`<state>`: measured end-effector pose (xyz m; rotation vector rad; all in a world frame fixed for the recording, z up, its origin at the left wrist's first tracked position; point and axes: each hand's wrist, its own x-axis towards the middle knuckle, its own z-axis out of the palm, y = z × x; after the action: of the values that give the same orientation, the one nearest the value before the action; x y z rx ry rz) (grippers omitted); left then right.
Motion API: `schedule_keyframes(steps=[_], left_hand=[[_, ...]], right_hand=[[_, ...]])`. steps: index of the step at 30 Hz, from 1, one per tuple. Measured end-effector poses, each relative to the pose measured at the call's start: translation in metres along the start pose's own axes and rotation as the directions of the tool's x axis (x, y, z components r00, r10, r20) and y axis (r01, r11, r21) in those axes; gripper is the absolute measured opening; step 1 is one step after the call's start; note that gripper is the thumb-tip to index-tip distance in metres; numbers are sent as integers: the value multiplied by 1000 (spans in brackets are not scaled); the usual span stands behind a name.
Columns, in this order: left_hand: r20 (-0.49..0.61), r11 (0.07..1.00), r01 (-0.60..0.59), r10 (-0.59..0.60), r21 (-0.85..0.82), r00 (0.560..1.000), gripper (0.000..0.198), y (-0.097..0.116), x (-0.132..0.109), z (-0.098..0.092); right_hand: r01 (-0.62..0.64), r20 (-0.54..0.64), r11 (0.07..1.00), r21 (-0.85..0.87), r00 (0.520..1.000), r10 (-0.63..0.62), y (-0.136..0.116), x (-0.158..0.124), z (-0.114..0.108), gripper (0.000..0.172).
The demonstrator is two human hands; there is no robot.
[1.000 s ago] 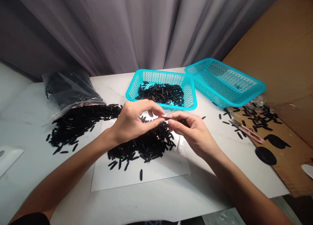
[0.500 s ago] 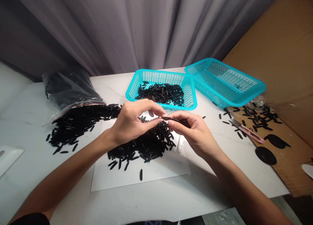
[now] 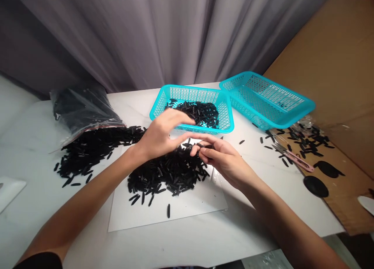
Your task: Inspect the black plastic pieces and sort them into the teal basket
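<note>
My left hand [image 3: 162,132] hovers by the front rim of the nearer turquoise basket [image 3: 191,89], thumb and fingers apart, with nothing visible between them. Beside it, my right hand [image 3: 224,156] has its thumb and fingers closed on a slim black piece [image 3: 201,145], its index finger stretched out toward the left thumb. Whether more pieces are tucked inside the right hand is hidden. Below both hands, a heap of small, elongated black pieces [image 3: 166,175] lies on a white sheet [image 3: 140,218]. More such pieces sit in the basket.
A second turquoise basket [image 3: 309,107] stands at the right. A plastic bag [image 3: 82,105] of black material spills a pile [image 3: 84,152] at left. Pink-handled scissors [image 3: 295,159], scattered pieces and two black ovals [image 3: 316,186] lie right, near cardboard [image 3: 333,201].
My hands have come apart from the piece they pinched together. The left thumb and fingers spread and moved up and left toward the basket; the right fingers curled in on the piece.
</note>
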<state>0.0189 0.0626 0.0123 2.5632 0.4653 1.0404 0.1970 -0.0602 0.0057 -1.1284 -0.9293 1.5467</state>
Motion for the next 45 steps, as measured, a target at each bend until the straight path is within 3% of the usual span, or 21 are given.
schedule_keyframes(steps=[2,4,10,14,21,45], left_hand=[[172,995,-70,82,-78,982,9,11,-4,-2],[202,994,-72,88,-84,976,5,19,-5,-4],[80,995,-73,79,-72,994,3,19,-4,-9],[27,996,-76,77,-43,997,2,17,-4,-11],[0,991,-92,92,-93,996,4,20,-5,-10],[-18,991,-35,33,-129,999,6,20,-5,-9]], right_hand=[[27,41,1000,-11,999,-26,1,-1,2,36],[56,66,998,-38,996,-53,0,-2,3,35],[115,54,977,-177,993,-107,-2,-3,2,28],[88,5,983,-158,996,-88,-2,-2,-2,26],[102,-50,976,-194,992,-113,-1,-2,-1,27],[133,-27,976,-173,990,-140,-2,-3,-4,23]])
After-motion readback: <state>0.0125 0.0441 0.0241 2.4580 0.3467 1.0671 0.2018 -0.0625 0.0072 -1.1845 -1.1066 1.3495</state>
